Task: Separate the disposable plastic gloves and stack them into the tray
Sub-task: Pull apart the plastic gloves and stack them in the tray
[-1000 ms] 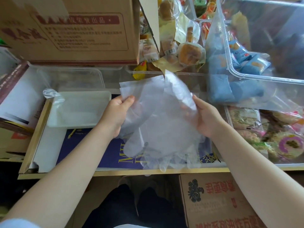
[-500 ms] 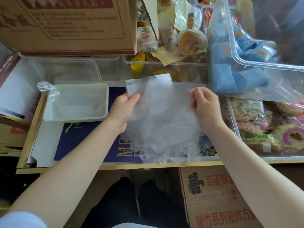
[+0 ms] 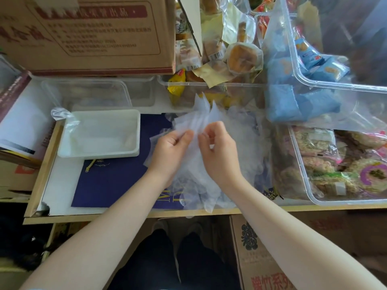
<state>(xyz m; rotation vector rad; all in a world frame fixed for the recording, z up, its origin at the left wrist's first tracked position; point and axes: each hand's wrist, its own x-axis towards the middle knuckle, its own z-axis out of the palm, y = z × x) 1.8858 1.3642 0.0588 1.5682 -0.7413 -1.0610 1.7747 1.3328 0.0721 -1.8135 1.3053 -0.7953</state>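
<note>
A bunch of thin clear plastic gloves hangs between my hands above the blue mat, its fingers trailing to the table's front edge. My left hand pinches the cuff edges of the gloves from the left. My right hand pinches the same edges from the right, close beside the left. The white tray sits to the left of my hands with a crumpled clear glove lying in it and over its far left corner.
A cardboard box stands at the back left over clear containers. Clear bins of wrapped snacks crowd the right side and back. The blue mat lies on the wooden table. Another cardboard box sits under the table.
My hands have come together at the top of the gloves, from holding the bunch spread wide apart. The bunch now hangs narrower and lower.
</note>
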